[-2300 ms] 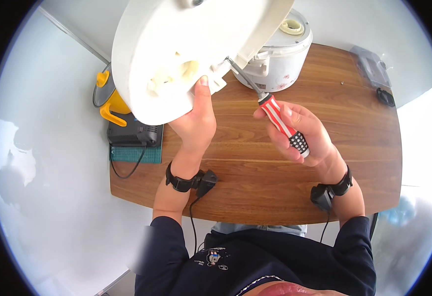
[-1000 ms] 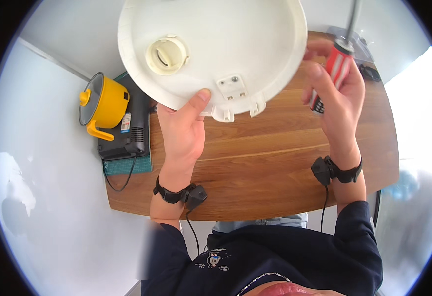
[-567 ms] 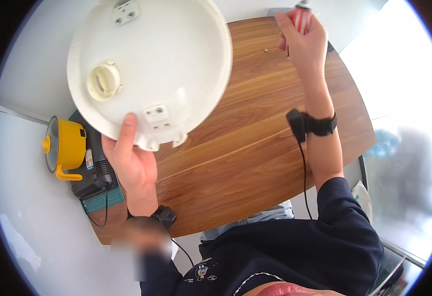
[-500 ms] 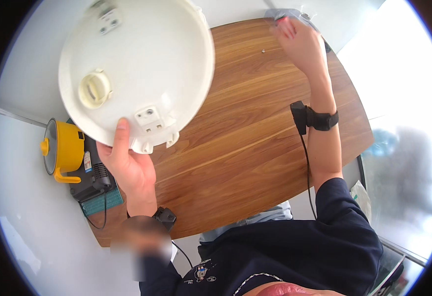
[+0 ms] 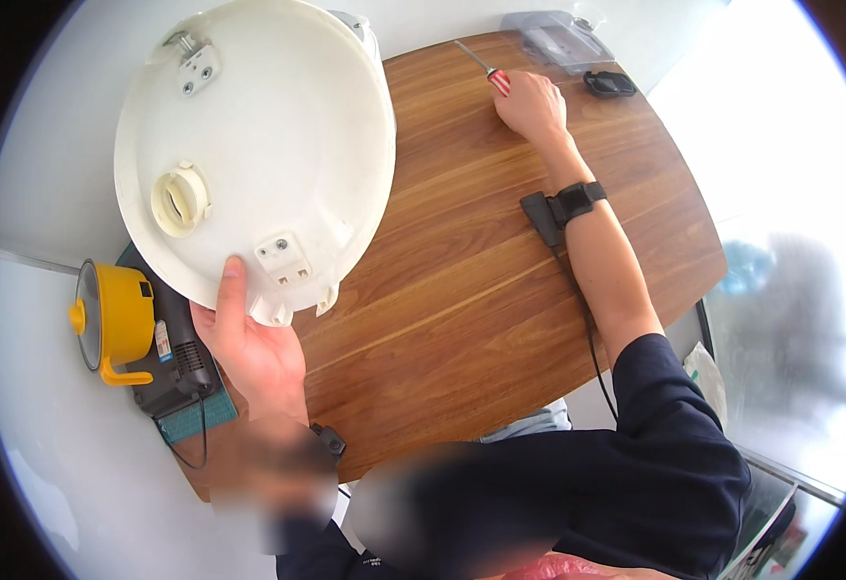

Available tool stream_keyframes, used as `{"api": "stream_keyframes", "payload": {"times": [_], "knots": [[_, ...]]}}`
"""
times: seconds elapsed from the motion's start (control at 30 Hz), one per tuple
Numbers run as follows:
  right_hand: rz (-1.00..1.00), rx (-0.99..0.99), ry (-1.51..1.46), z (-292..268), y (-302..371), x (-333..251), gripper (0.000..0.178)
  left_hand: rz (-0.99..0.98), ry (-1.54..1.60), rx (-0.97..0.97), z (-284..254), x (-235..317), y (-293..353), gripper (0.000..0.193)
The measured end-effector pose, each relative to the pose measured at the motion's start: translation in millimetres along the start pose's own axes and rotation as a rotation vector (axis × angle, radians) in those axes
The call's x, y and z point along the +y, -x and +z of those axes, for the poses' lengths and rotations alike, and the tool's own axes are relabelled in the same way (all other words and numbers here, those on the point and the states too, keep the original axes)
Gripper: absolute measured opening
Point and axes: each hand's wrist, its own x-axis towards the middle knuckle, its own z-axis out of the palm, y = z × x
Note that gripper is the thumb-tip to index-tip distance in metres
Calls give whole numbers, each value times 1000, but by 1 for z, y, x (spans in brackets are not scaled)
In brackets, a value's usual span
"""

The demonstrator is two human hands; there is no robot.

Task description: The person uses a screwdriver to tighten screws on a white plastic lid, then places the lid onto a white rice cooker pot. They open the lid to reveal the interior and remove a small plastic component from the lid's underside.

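Note:
My left hand [image 5: 254, 353] grips the near rim of a round cream-white plastic lid [image 5: 288, 145], thumb on its inner face and fingers underneath. The lid is tilted up, so its inside shows: two small screwed bracket plates, a round fitting left of the middle, and lugs along the near rim. At the far right of the table, my right hand [image 5: 536, 104] is closed round the red-and-white handle of a screwdriver [image 5: 499, 82]. Its metal shaft points away to the far left, touching nothing I can see.
Beyond my right hand lie a clear plastic bag [image 5: 563, 43] and a black object [image 5: 610, 84]. At the left, a yellow pot [image 5: 125, 314] stands by a dark device [image 5: 176, 372] with a cable, on a green mat [image 5: 201, 416]. Part of a white thing [image 5: 355, 24] shows behind the lid.
My right hand has drawn back leftward from the plastic bag with the screwdriver in it. The lid has shifted slightly left and its tilt has changed.

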Motion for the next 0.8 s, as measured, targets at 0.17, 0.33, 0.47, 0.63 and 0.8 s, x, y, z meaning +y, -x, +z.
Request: {"api": "stream_keyframes", "payload": {"times": [0.17, 0.33, 0.47, 0.63, 0.8], "knots": [[21, -19, 29, 5, -4, 11, 26, -61, -9, -33, 6, -3, 6, 52], [16, 52, -76, -5, 0, 7, 22, -170, -115, -103, 9, -10, 12, 54], [47, 25, -225, -42, -18, 14, 37, -308, -197, -241, 11, -22, 22, 52], [18, 17, -906, -97, -18, 19, 26, -493, -295, -457, 14, -42, 17, 53], [-20, 126, -724, -126, 14, -46, 29, -583, -450, -575, -2, -61, 4, 53]]}}
